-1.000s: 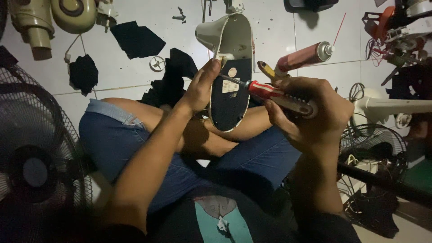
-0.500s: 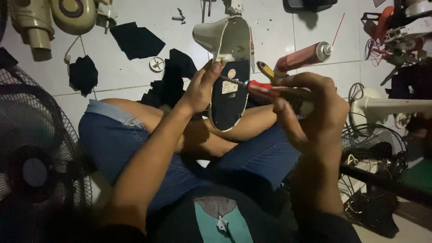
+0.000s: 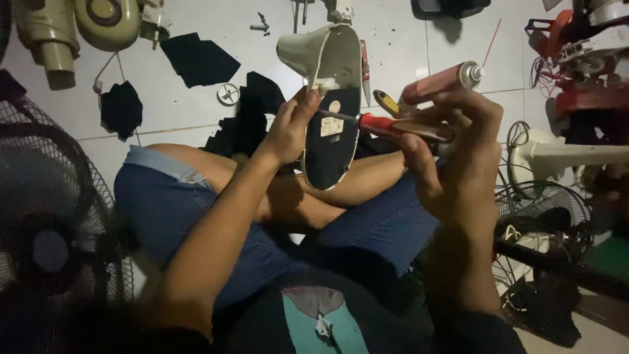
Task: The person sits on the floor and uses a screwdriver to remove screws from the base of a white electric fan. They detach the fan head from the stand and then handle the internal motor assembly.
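I sit cross-legged on a white tiled floor. My left hand [image 3: 288, 128] grips the left edge of a cream fan housing [image 3: 331, 111], its open dark underside facing me, propped on my legs. My right hand [image 3: 455, 147] is closed around the handle of a red screwdriver [image 3: 377, 123]. The shaft points left and its tip touches the dark inner face near a small white label, right by my left fingertips.
A pink spray can [image 3: 440, 82] lies right of the housing. Black rags [image 3: 196, 60] and loose screws [image 3: 259, 25] are scattered on the tiles. A fan grille [image 3: 46, 216] stands at left; fan parts, a white stand [image 3: 563, 157] and cables crowd the right.
The screwdriver has levelled out and its tip sits higher on the housing, near the label. My left fingers have slid up beside the tip.
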